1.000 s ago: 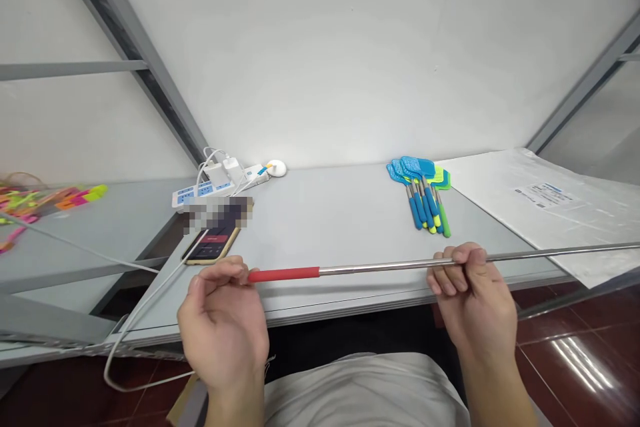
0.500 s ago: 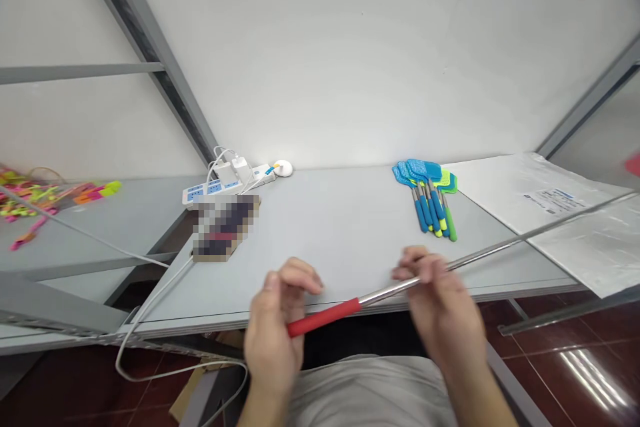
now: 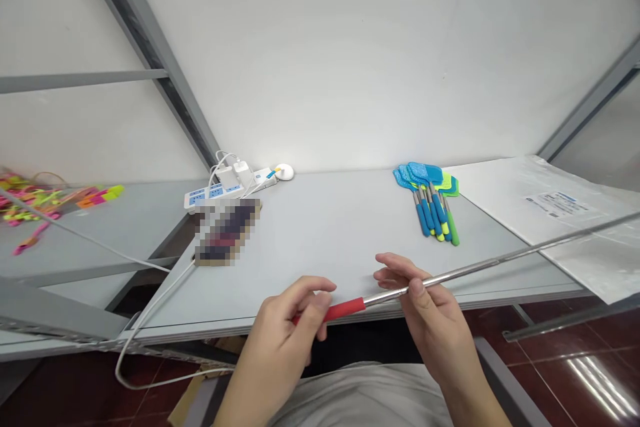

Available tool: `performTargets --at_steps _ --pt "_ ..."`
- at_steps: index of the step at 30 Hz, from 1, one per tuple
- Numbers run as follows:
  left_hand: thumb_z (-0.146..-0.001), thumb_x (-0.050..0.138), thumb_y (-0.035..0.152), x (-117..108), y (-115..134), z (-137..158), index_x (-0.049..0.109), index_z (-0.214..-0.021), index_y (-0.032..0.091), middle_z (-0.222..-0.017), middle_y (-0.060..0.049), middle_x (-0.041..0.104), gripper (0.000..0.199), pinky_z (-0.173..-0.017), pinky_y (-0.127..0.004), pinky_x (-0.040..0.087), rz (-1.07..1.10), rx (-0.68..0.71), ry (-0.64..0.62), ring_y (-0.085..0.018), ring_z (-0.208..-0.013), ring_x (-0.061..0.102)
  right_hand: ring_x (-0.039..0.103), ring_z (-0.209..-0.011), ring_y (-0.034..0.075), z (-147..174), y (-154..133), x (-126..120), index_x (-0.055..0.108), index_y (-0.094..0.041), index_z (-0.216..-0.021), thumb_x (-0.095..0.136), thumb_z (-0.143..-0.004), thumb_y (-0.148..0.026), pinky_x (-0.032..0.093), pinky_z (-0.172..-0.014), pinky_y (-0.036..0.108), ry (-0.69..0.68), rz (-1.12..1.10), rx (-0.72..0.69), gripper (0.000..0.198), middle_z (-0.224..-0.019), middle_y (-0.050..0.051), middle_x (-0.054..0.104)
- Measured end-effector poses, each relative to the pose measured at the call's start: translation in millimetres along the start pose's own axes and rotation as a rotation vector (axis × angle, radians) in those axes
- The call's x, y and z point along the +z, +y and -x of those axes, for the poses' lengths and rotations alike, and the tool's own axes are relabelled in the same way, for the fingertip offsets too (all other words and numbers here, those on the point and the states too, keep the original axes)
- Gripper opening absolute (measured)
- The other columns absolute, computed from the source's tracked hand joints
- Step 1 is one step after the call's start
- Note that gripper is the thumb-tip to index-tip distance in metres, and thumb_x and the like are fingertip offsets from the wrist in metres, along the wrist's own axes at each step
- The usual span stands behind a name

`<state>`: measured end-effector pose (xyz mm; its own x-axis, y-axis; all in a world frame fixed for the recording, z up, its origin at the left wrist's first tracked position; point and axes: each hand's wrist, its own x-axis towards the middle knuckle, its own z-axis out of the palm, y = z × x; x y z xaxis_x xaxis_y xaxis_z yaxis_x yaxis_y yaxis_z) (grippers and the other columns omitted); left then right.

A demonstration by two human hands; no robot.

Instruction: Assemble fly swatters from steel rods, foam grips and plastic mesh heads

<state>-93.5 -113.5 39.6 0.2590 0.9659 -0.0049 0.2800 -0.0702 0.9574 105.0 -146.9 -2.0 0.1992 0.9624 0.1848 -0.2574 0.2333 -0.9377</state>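
Across my two hands lies a telescopic fly swatter point(image 3: 467, 271) with a red grip and a long, drawn-out metal rod. Its far end runs out of view at the right edge. My left hand point(image 3: 287, 330) is closed round the red grip, thumb and forefinger curled over it. Further up, my right hand point(image 3: 433, 320) holds the rod between thumb and fingers, the fingertips partly extended. Beyond my right hand, several short fly swatters point(image 3: 429, 203) lie in a pile, with blue, green and yellow heads and handles.
A power strip point(image 3: 205, 197) with white chargers and cables sits at the back left, beside a round white device point(image 3: 285, 172). In front is a blurred-out flat object point(image 3: 227, 233). A white plastic package point(image 3: 575, 213) covers the right side. Colourful items point(image 3: 45, 207) lie on the left shelf.
My left hand has rolled over and its fingers have closed round the red grip. My right thumb now presses on the rod. The pink-red end at the right edge has left view.
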Motion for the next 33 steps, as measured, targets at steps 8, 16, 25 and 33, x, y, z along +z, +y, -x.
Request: performTargets --at_steps 8,16,25,33 --pt "-0.085 0.061 0.047 -25.5 -9.3 -10.7 0.067 -0.067 0.02 -0.052 0.003 0.056 0.033 -0.053 -0.023 0.04 -0.244 0.135 0.389 -0.013 -0.052 0.049 0.068 -0.081 0.021 -13.6 -23.5 -43.5 0.067 -0.019 -0.098 0.057 -0.088 -0.054 0.056 -0.08 0.043 0.451 -0.478 -0.056 0.038 -0.09 0.008 0.069" --pt "-0.083 0.063 0.041 -29.7 -9.5 -16.2 0.066 -0.066 0.02 -0.051 0.004 0.053 0.027 -0.058 -0.024 0.039 -0.213 0.139 0.694 -0.013 -0.055 0.048 0.023 -0.041 0.007 -19.4 -40.9 -71.7 0.036 -0.021 -0.063 0.044 -0.093 -0.017 0.038 -0.04 0.018 0.509 -0.823 -0.064 0.031 -0.053 -0.008 0.024" --pt "-0.087 0.06 0.039 -18.3 -11.5 -18.5 0.061 -0.067 0.021 -0.049 0.006 0.042 0.027 -0.051 -0.026 0.032 -0.014 0.191 0.857 -0.012 -0.048 0.038 0.062 -0.077 0.015 -27.7 -27.7 -13.0 0.042 -0.023 -0.057 0.046 -0.098 -0.034 0.052 -0.094 0.041 0.528 -0.577 -0.193 0.043 -0.057 -0.004 0.043" --pt "-0.082 0.065 0.041 -4.4 -14.2 -20.5 0.065 -0.065 0.019 -0.05 0.003 0.05 0.028 -0.054 -0.026 0.037 -0.056 0.148 0.767 -0.014 -0.051 0.046 0.062 -0.113 0.026 -18.9 -24.7 21.4 0.067 -0.024 -0.079 0.047 -0.095 -0.049 0.041 -0.104 0.054 0.283 -0.408 -0.079 0.037 -0.107 0.007 0.072"
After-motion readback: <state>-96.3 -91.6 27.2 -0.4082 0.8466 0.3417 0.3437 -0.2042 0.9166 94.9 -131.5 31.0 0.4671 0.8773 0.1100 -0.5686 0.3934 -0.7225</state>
